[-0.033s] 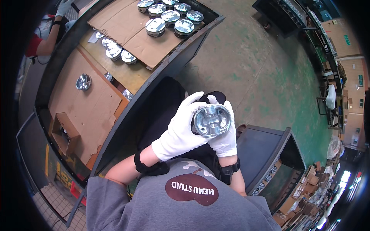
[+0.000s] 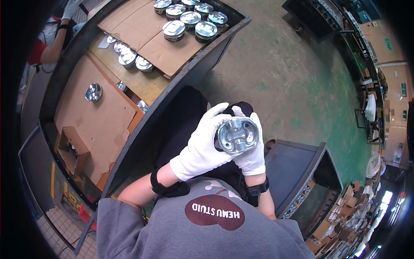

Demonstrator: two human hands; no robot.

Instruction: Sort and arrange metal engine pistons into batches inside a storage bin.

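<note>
A shiny metal engine piston is held up in front of my body, its hollow underside facing up. My left hand, in a white glove, grips its left side with the fingers curled round the rim. On the opposite side my right hand, also gloved in white, has its fingers wrapped about the edge. Parts of the fingers are hidden behind the piston. To the left, a single piston rests on brown cardboard inside a dark metal-sided bin.
Several pistons stand on a cardboard sheet at the bin's far end. The bin's dark rim runs along my left. A small open carton lies in the bin. Right of me stands a dark cabinet. Another person's arm shows far left.
</note>
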